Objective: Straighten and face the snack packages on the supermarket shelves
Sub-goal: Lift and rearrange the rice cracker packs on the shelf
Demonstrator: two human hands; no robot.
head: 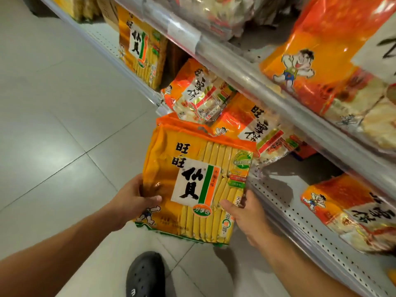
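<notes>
A large yellow-orange rice cracker bag [192, 168] is held upright in front of the lower shelf, off the shelf and over the floor. My left hand [135, 200] grips its left edge with the thumb across the front. My right hand [248, 215] grips its lower right side, thumb on the front. Behind the bag, two orange-and-white snack bags [199, 93] [263, 133] lie tilted on the lower shelf [285, 202]. Another yellow bag [141, 46] stands upright farther left on the same shelf.
The upper shelf rail [246, 69] runs diagonally above, carrying large orange bags [334, 54]. One more orange bag [351, 213] lies at the right of the lower shelf. Grey floor tiles [53, 125] fill the left. A black clog [145, 273] stands below the held bag.
</notes>
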